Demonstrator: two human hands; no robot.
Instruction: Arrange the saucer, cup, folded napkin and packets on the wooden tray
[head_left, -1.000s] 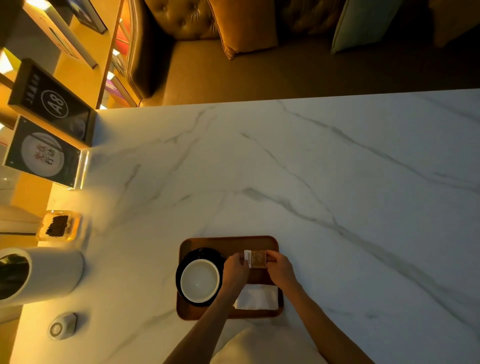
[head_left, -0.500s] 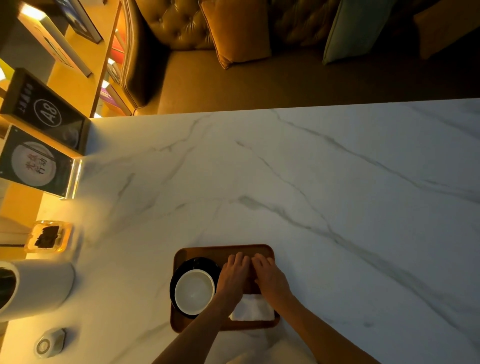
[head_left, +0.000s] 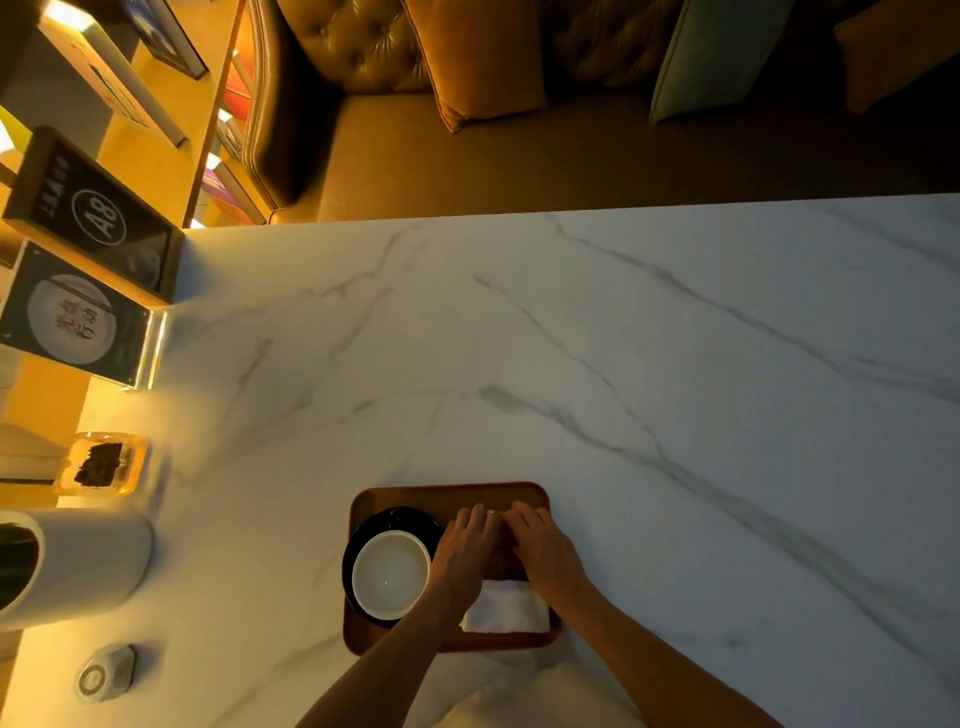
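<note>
A wooden tray (head_left: 410, 496) lies on the marble table near its front edge. On the tray's left half a black saucer (head_left: 400, 518) carries a white cup (head_left: 390, 575). A folded white napkin (head_left: 506, 610) lies at the tray's near right. My left hand (head_left: 464, 552) and my right hand (head_left: 543, 548) lie side by side, palms down with fingers stretched forward, over the tray's far right part. They cover the packets; only a pale sliver (head_left: 496, 513) shows between the fingertips.
Along the left table edge stand two dark sign holders (head_left: 98, 218), a glass dish with dark contents (head_left: 101, 464), a white cylindrical container (head_left: 67, 564) and a small round call button (head_left: 101, 674). A sofa with cushions (head_left: 483, 57) lies beyond the far edge.
A second ago both hands held a packet by its ends above the tray. They have since lowered it and now lie flat over it on the tray.
</note>
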